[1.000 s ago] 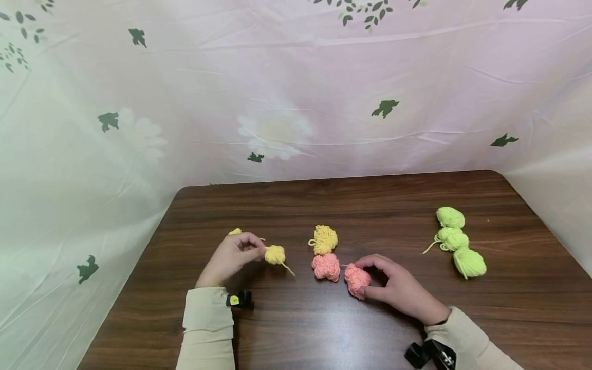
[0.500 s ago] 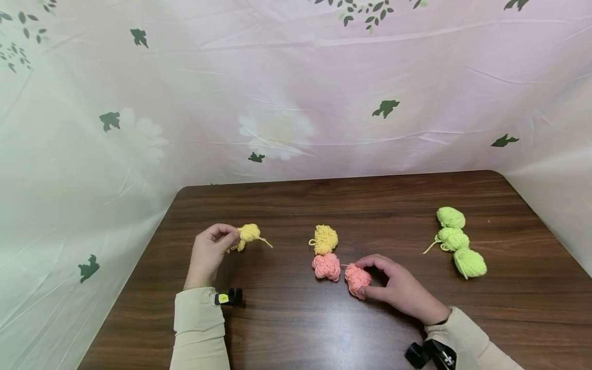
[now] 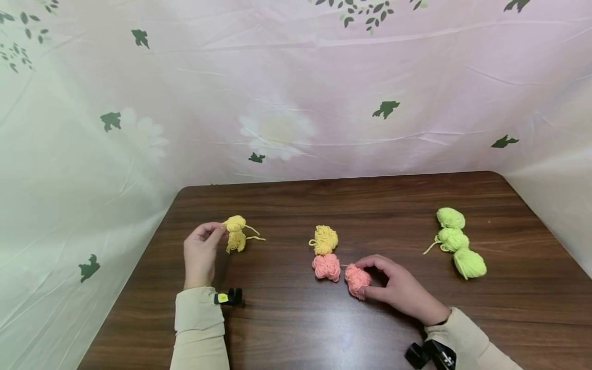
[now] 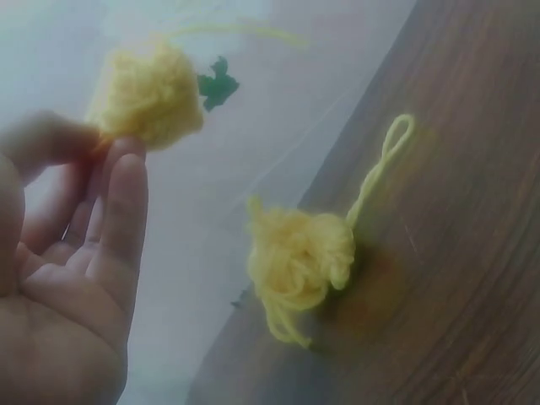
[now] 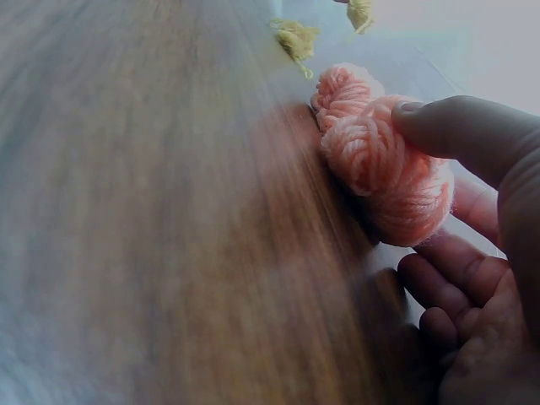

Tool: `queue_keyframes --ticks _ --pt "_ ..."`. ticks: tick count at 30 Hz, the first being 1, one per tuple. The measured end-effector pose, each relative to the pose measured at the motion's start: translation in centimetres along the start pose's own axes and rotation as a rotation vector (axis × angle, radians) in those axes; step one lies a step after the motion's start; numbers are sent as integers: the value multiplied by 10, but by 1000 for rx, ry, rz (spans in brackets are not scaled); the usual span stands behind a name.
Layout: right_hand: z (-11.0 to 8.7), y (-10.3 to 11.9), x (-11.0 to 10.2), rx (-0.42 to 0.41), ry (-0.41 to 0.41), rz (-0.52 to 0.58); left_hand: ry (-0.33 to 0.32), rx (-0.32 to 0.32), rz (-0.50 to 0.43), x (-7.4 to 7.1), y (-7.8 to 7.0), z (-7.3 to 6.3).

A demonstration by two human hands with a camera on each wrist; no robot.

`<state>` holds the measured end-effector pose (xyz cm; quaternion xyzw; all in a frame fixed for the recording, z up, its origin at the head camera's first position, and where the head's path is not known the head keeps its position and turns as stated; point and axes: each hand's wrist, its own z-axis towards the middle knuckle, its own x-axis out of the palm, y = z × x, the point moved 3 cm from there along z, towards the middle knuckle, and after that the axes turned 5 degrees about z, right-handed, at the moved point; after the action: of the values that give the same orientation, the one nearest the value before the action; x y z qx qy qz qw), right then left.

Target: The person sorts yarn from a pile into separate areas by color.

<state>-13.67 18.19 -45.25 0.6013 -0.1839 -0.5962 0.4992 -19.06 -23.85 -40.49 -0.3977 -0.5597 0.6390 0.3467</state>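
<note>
My left hand (image 3: 201, 254) pinches a small yellow yarn ball (image 3: 236, 222) between thumb and fingers at the table's left. In the left wrist view that yarn ball (image 4: 152, 97) is held off the tabletop, a loose strand trailing. Just nearer in the head view lies a second yellow yarn ball (image 3: 236, 241) with loose ends. At the middle, my right hand (image 3: 402, 290) grips a coral yarn ball (image 3: 358, 280), its thumb showing on the near side of the yarn (image 5: 388, 160) in the right wrist view. Left of it lies another coral ball (image 3: 326, 267).
Behind the left coral ball, a third yellow yarn ball (image 3: 325, 239) touches it. Several lime-green yarn balls (image 3: 453, 239) form a slanting row at the right. The brown wooden table (image 3: 287, 329) ends at a patterned cloth backdrop (image 3: 324, 103).
My left hand has carried its yellow ball left and away from me, from the table's middle-left to behind the other yellow ball. The right hand and its coral ball have stayed put.
</note>
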Motion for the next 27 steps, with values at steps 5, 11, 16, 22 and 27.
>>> queue_keyframes --ticks 5,11,16,22,27 --pt "0 0 0 -15 -5 -1 -51 -23 -50 -5 2 2" --pt "0 1 0 -14 -4 -2 -118 -12 -144 -13 5 4" --pt "0 1 0 -12 -4 0 -184 -6 -170 -21 7 6" --pt "-1 0 0 -18 -5 -1 -225 -37 -160 -26 12 7" --pt "-1 -1 0 -16 -4 4 -256 -81 -144 -29 17 8"
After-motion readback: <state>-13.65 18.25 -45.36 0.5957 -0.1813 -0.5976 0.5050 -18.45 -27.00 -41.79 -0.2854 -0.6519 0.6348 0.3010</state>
